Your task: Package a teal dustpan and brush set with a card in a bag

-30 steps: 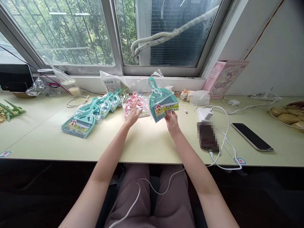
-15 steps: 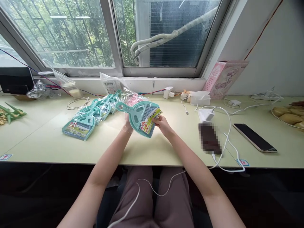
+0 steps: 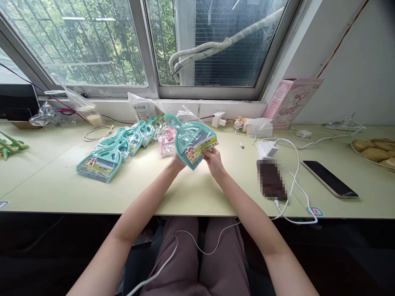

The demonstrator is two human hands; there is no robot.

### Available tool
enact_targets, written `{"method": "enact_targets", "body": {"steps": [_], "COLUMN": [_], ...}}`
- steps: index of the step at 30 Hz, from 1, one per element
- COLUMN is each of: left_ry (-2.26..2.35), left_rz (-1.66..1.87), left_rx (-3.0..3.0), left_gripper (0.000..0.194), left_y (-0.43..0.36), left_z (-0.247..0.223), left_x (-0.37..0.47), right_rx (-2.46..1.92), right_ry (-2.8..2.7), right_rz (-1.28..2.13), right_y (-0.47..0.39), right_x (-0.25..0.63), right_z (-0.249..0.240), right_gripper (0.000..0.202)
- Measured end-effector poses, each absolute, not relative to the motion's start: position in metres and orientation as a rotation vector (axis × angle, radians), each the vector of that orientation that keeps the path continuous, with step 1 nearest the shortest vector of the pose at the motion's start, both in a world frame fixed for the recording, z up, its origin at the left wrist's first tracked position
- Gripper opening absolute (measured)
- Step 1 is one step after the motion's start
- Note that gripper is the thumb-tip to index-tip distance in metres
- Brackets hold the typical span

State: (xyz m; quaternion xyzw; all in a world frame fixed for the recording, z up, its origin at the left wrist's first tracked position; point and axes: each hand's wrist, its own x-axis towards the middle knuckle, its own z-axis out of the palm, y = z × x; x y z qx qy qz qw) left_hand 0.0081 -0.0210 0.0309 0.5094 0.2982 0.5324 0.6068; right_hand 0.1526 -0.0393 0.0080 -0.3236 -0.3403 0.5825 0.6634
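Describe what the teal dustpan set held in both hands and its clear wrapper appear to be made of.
Teal dustpan-and-brush set: looks like moulded plastic, smooth and evenly coloured with a loop handle. Clear wrapper: probably thin plastic film, glossy and crinkled above the handle. Printed label: seems paper or card; cannot tell which.

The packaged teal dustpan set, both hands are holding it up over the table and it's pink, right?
Not quite. In the head view the dustpan set held by the left hand and right hand is teal; the pink sets lie on the table behind.
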Motion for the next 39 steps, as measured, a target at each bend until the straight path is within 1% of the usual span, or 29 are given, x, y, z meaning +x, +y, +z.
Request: {"method": "enact_targets", "body": {"steps": [5,10,15,18,25,29,31,33,39], "left_ry": [0.624,0.697,0.697,0.677,0.649,0.637,0.634,0.628,0.664], "left_rz": [1.281,1.443,1.436,1.438,1.427,1.406,1.406,1.405,1.384], "left_rx": [1.273,1.509,1.587,1.601,1.558,1.555,1.569,1.593,1.776], "left_gripper": [0.067,0.092,0.111,0.118,0.116,0.118,0.120,0.121,0.123], "left_y": [-0.033,-0.045,-0.036,-0.031,-0.025,-0.024,-0.023,-0.022,-0.018], "left_z": [0.046,0.043,0.037,0.033,0.021,0.019,0.018,0.016,0.009], "left_x": [0.010,0.023,0.021,0.019,0.019,0.019,0.020,0.022,0.025], "right_rx": [-0.710,-0.675,-0.743,-0.746,-0.766,-0.786,-0.804,-0.825,-0.769], "right_ry": [-0.514,-0.574,-0.647,-0.644,-0.563,-0.478,-0.408,-0.346,-0.293], "right_rz": [1.172,1.219,1.333,1.351,1.367,1.370,1.360,1.345,1.289], "right_y": [-0.035,-0.034,-0.028,-0.027,-0.029,-0.030,-0.030,-0.029,-0.024], "right_x": [0.159,0.161,0.172,0.176,0.173,0.173,0.174,0.175,0.174], "right_z": [0.006,0.006,0.008,0.009,0.012,0.016,0.018,0.019,0.012], "right_gripper": [0.034,0.034,0.031,0.028,0.022,0.006,0.016,0.019,0.013]}}
